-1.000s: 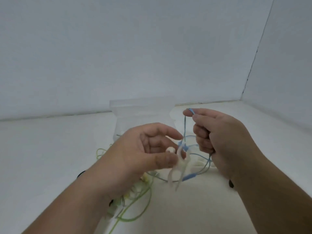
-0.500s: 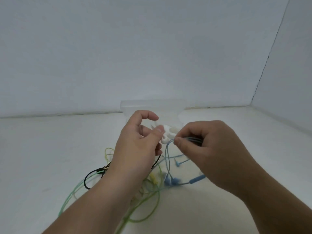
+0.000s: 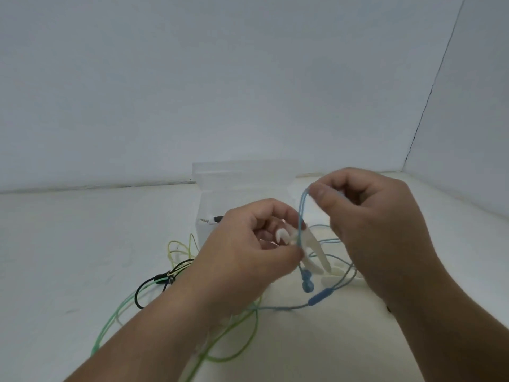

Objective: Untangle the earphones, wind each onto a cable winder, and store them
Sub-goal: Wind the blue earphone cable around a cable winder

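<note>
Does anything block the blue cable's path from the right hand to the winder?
Nothing visible. The blue cable runs free from the right hand to the winder in the left hand; green cables lie below.

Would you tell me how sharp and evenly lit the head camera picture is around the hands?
Head view: soft, even light, no glare, faint shadows; the left hand and white plastic cable winder are slightly motion-blurred; the thin blue earphone cable reads clearly; the dark wall seam curves slightly.
</note>
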{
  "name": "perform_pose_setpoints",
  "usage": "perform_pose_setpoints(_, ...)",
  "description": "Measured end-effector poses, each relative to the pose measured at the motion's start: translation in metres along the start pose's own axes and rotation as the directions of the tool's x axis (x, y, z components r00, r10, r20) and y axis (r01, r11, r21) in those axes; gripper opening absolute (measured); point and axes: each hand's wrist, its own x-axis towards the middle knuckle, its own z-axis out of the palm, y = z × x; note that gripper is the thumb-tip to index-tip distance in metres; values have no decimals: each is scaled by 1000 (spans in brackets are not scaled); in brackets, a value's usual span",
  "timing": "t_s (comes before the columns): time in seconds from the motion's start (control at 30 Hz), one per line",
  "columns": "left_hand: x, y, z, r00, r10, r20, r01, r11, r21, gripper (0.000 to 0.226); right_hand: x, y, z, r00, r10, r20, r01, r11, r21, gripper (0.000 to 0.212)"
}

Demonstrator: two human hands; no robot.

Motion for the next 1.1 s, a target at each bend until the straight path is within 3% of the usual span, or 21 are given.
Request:
perform_pose_setpoints(0.1,-1,1,1,997,-22,69,24,999,-34,23,4,6,-6,983,120,-142,-103,987,121,16)
perform_pose_setpoints(0.2,0,1,1,997,-31,72,38,995,-88,21,6,10,-8,957,213,-197,-170,962,215,19)
perform_pose_setpoints(0.4,-2,1,1,978,-97,187,86,994,65,21,6,12,-4,955,267,-129,-223,933,282,21)
perform_pose_setpoints(0.57,-6,4,5,986,-84,146,97,992,-81,24,8,14,-6,928,348,-135,-274,881,385,21)
perform_pose_setpoints(0.73,-6,4,5,996,58,60,-63,995,76,33,8,15,-6,926,361,-114,-286,865,413,21)
perform_pose_setpoints(0.93,-5,4,9,996,82,42,-81,997,-10,58,11,9,-6,905,421,-64,-316,765,561,24)
perform_pose_setpoints(1.0,-6,5,11,996,73,47,-71,997,-31,50,12,8,-5,905,424,-45,-318,742,590,24)
perform_pose_setpoints(1.1,-8,5,12,997,38,62,-36,999,-32,38,11,9,-5,926,364,-104,-250,794,555,25)
